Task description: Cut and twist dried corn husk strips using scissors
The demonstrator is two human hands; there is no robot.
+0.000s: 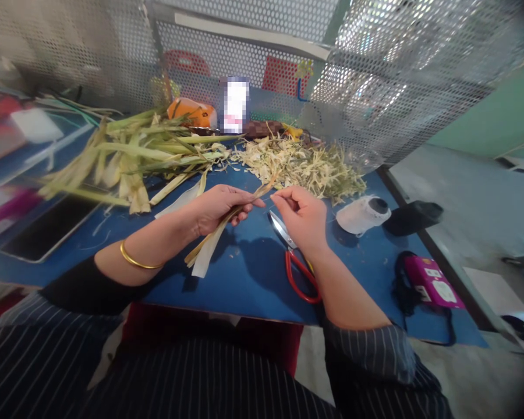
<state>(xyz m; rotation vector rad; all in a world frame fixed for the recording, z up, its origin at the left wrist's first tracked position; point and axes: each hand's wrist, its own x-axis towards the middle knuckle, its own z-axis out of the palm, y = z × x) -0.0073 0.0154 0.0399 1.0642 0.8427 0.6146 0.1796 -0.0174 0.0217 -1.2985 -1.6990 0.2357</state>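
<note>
My left hand (227,209) is closed around a bundle of pale, dry leaf strips (220,233), with a flat white strip hanging at its lower end. The bundle slants up toward its frayed brown tip. Close by on the right, my right hand (300,215) pinches what looks like a fine thread (267,199), barely visible between the two hands. Scissors with red handles (291,273) lie on the blue table (248,291), partly under my right hand and wrist. A white thread spool (358,216) lies to the right of that hand.
Long green leaf strips (131,154) are heaped at back left, and pale shreds (301,166) at back centre. A black spool (414,218) and a magenta box (434,283) are at right. A dark flat panel (55,227) lies left. Perforated metal screens (253,52) stand behind.
</note>
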